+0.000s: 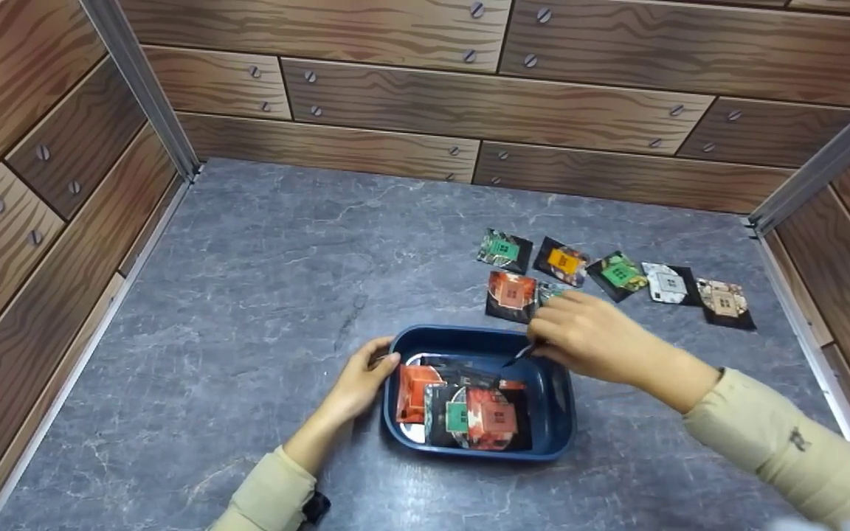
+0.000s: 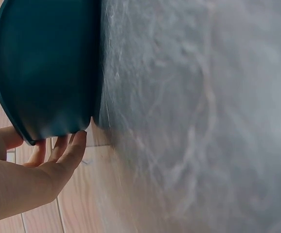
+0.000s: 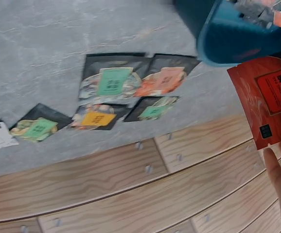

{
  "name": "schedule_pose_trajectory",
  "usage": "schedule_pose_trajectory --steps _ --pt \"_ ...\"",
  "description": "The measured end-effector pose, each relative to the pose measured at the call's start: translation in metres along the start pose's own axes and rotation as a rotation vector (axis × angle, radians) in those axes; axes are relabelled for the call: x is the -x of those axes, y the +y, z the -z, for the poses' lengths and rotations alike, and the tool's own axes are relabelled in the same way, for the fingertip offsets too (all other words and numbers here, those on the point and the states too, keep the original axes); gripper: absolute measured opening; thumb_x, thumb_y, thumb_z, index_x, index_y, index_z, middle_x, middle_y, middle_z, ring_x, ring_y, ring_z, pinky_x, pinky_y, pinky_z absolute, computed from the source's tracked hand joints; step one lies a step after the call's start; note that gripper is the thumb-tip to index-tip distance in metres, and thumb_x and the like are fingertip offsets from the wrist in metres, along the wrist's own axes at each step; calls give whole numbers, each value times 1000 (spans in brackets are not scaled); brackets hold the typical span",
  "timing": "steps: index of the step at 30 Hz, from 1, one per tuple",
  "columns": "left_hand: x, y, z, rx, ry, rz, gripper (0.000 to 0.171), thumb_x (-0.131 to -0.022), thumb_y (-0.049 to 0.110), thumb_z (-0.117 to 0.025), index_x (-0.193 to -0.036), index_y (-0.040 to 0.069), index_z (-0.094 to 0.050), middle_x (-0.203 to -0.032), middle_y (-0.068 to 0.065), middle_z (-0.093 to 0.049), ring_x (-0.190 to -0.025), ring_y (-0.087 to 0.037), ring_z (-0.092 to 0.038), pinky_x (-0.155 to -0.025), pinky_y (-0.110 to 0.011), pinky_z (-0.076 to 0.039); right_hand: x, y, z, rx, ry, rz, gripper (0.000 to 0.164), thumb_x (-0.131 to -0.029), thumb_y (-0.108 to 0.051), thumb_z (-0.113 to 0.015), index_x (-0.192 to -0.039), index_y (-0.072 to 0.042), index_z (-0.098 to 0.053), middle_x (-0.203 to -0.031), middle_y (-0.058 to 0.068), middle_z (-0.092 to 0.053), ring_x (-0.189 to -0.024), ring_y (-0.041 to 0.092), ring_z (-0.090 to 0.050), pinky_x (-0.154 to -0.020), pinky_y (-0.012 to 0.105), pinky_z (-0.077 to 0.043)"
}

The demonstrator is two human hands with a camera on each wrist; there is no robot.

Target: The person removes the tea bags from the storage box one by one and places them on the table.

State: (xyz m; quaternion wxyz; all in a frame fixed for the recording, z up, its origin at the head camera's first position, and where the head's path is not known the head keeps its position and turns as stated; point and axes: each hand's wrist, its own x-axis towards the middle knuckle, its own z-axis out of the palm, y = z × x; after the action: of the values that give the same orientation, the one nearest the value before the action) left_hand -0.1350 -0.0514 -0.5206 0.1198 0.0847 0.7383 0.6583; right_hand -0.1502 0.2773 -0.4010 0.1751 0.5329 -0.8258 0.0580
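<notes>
A blue plastic tub (image 1: 480,455) stands on the table with several flat sachets (image 1: 495,419) piled inside, red and green labels showing. My left hand (image 1: 363,377) grips the tub's left end; in the left wrist view, its thumb is at the rim and its fingers lie against the outer wall (image 2: 48,73). Over the tub's far right corner, my right hand (image 1: 589,338) pinches a sachet (image 1: 519,355), seen nearly edge-on from the head. The right wrist view shows that sachet's red printed face (image 3: 264,99), outside the tub wall.
Beyond the tub, several sachets lie face up in two loose rows, among them a red one (image 1: 511,295), an orange one (image 1: 562,260) and a white one (image 1: 668,283). My right hand partly covers a green sachet (image 1: 549,290). Wood-patterned panels (image 1: 395,96) border the table.
</notes>
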Motion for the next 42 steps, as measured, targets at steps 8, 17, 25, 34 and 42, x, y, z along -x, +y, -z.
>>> schedule_pose_trajectory --steps 8,17,25,34,42 --pt "-1 -1 -1 8 1 -8 38 -101 5 -52 -132 -17 -47 -128 -34 -55 -121 -44 -54 -103 -45 -47 26 18 17 39 79 -136 21 -75 -10 -79 -92 -10 -67 -86 2 -68 -78 22 -63 -72 41 -56" --pt "1 1 2 11 6 9 38 -101 4 -52 -133 -17 -46 -129 -34 -54 -122 -45 -53 -103 -45 -48 57 43 24 105 130 -345 27 -74 -2 -80 -97 -7 -67 -87 7 -70 -76 25 -63 -68 44 -55" --pt "0 1 2 -7 1 25 40 -102 6 -52 -134 -16 -46 -130 -33 -54 -123 -43 -53 -104 -45 -47 85 57 20 81 58 -669 27 -77 2 -75 -102 -2 -65 -90 15 -69 -77 32 -62 -69 49 -53" --pt "1 0 1 15 -9 -4 38 -102 4 -51 -132 -19 -45 -128 -35 -54 -122 -44 -54 -103 -45 -47 111 69 14 -78 -5 -1060 33 -87 -2 -65 -119 2 -59 -110 30 -63 -89 48 -61 -72 63 -49" --pt "0 1 0 7 1 20 39 -101 5 -52 -133 -17 -46 -130 -34 -54 -123 -44 -53 -104 -45 -47 129 78 -7 -218 133 -1187 45 -85 5 -64 -129 9 -51 -113 38 -60 -94 51 -60 -79 59 -47"
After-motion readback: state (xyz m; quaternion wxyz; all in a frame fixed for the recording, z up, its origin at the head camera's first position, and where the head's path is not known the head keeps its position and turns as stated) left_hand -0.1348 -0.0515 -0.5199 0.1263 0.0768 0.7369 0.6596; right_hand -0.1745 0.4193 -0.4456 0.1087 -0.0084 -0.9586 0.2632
